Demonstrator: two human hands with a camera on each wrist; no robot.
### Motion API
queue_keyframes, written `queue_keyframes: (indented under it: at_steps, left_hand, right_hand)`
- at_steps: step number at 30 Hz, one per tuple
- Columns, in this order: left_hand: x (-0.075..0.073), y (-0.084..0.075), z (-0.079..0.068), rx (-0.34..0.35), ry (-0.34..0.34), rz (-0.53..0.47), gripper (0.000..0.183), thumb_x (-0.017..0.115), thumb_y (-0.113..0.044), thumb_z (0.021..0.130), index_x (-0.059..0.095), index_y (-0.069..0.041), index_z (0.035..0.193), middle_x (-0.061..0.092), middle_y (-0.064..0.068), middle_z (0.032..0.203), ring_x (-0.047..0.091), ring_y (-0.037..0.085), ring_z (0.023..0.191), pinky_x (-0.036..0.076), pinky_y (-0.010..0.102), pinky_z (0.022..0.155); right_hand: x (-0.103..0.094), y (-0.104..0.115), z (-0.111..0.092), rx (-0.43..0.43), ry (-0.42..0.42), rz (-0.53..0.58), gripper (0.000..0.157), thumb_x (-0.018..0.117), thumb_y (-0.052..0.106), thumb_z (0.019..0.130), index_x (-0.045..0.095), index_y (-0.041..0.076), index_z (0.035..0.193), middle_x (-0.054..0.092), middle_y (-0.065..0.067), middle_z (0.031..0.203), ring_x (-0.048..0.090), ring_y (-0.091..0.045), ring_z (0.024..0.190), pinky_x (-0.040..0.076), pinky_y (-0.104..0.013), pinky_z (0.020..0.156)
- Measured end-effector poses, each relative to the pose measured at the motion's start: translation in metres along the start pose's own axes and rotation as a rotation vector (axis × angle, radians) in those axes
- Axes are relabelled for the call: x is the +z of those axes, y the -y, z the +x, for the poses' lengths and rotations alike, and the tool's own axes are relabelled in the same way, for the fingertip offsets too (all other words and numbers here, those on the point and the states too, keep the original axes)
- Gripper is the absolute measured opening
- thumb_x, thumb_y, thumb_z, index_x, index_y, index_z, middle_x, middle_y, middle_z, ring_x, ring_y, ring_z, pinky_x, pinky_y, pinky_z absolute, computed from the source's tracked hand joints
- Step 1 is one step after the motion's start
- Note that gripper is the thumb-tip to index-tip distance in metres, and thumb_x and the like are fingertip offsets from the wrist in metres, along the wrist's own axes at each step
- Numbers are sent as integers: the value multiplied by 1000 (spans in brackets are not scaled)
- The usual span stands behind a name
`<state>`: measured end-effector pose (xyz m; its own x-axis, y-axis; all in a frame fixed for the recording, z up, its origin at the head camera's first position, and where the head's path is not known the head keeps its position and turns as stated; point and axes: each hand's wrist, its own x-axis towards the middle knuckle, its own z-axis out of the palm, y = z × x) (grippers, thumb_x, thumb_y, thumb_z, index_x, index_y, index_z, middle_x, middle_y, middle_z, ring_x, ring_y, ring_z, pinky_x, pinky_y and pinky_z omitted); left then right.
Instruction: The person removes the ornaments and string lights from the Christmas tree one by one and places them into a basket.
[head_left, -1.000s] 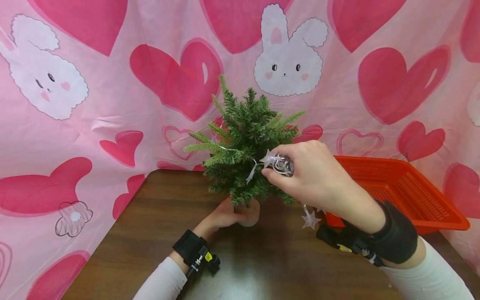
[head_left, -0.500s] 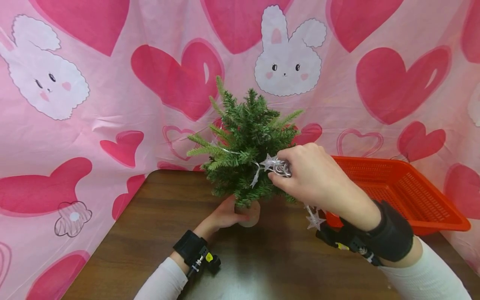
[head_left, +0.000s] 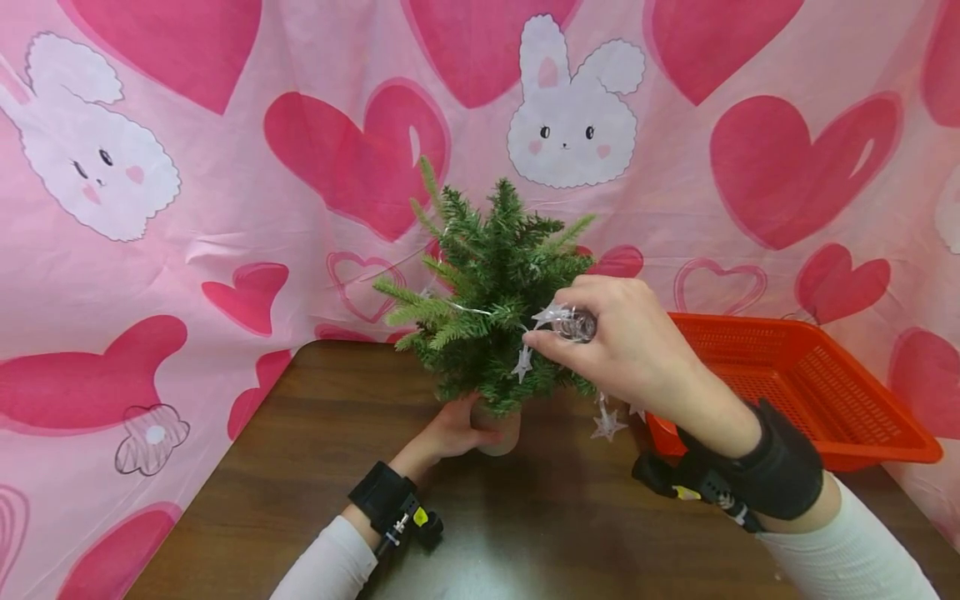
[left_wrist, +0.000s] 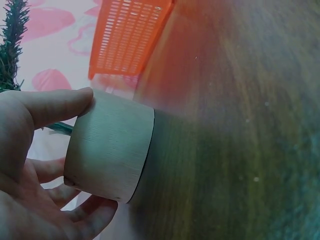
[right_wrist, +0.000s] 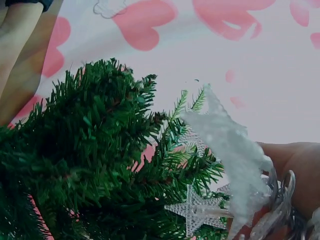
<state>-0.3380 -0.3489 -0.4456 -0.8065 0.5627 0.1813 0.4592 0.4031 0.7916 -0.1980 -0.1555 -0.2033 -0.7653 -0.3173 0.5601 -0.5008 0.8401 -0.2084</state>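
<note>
A small artificial Christmas tree [head_left: 495, 283] stands on the table in a round pale wooden base [left_wrist: 112, 145]. My left hand [head_left: 450, 429] grips that base, thumb on one side and fingers curled round the other. In front of the tree's right side, my right hand [head_left: 622, 337] holds a bundled string of clear star lights [head_left: 576, 323]. One star [head_left: 522, 363] hangs against the branches, and the wire runs left across the greenery. More stars dangle below the right hand. Close up in the right wrist view, a clear star [right_wrist: 195, 210] lies near the needles; the bundle is partly cut off.
An orange perforated plastic basket [head_left: 795, 383] stands on the right of the dark wooden table [head_left: 315, 500]. Behind hangs a pink cloth [head_left: 480, 50] printed with hearts and rabbits. Black camera straps sit on both wrists.
The tree has turned slightly, its left branches shifting. My right hand moved a little right, then up with the star lights. The left hand stays on the base.
</note>
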Motion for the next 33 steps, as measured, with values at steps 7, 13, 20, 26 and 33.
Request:
queue_keyframes:
  at_steps: [7,13,20,26,33]
  left_hand:
    - [3,2,0,116,-42,-39,85,80,-17,73,32,-20,143,34,1,147,33,22,134,26,49,108]
    - [4,2,0,166,-73,-47,91,83,-18,71,29,-23,143,36,-3,145,33,17,134,28,45,108]
    - [2,5,1,174,-29,-91,98,82,-18,71,20,-30,146,30,-7,148,30,13,136,26,45,110]
    - [-7,9,2,132,85,-224,84,77,-15,77,29,-32,143,33,-9,146,30,14,135,25,48,109]
    - [-13,8,-4,-7,134,-176,76,73,-17,79,33,-19,143,40,4,142,39,22,127,34,45,101]
  right_hand:
    - [4,-1,1,-13,-84,56,30,72,44,79,59,21,65,50,6,64,45,-9,59,39,-26,51]
    - [7,-2,0,-32,-127,122,27,75,36,78,58,20,64,51,6,67,46,-8,63,40,-25,52]
    - [6,-2,-1,58,-54,198,21,76,38,77,65,20,78,60,7,66,54,-9,58,46,-26,50]
    - [5,-2,-1,115,2,208,16,74,30,79,62,21,76,56,5,61,51,-12,52,44,-27,46]
    - [4,-2,0,141,27,245,15,72,23,80,58,18,76,55,2,62,52,-14,52,45,-29,45]
